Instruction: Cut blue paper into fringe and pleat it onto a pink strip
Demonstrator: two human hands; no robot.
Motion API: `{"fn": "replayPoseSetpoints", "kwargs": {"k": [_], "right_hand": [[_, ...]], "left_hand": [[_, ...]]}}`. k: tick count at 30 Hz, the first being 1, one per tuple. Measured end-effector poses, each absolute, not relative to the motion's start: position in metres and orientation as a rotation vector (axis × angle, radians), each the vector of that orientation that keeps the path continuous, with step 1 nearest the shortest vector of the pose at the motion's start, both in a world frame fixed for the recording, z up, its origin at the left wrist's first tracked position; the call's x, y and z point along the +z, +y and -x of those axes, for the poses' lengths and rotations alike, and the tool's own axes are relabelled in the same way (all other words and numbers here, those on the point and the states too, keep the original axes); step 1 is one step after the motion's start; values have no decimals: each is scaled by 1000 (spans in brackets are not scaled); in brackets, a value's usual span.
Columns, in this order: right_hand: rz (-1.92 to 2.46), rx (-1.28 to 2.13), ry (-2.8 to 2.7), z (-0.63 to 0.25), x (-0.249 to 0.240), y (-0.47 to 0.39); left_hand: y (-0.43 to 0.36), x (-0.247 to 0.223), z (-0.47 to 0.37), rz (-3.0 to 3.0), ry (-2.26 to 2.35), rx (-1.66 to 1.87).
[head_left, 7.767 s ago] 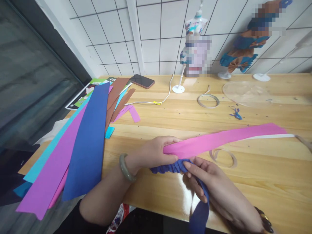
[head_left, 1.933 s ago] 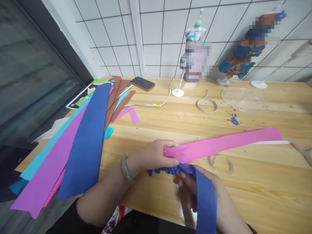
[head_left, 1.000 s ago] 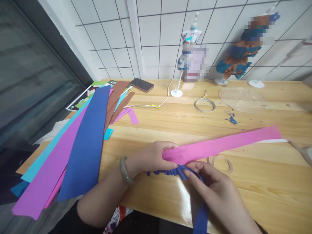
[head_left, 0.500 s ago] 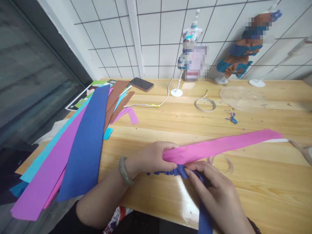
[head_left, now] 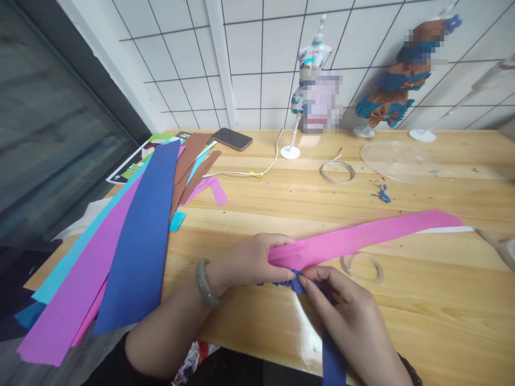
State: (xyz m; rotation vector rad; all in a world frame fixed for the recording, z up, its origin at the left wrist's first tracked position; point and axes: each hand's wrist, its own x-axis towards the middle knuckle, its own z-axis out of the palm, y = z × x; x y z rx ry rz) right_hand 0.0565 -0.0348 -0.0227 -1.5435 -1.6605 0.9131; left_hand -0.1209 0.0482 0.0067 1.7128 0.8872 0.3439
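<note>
Lower centre: left hand pins pink strip, likely steadying it; right hand pinches blue strip at its ruffled edge, seemingly keeping folds tight. I see loose tape ring just beside, dress forms upper right.
</note>
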Motion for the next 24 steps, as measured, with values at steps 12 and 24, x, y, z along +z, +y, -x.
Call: {"fn": "replayPoseSetpoints", "kwargs": {"k": [12,24], "right_hand": [[1463,632,-1853,-58,-17,-33],[1539,705,-1771,-57,-22,-33]], "left_hand": [[47,9,120,-1670,856,287],[47,9,119,-1670,836,267]]}}
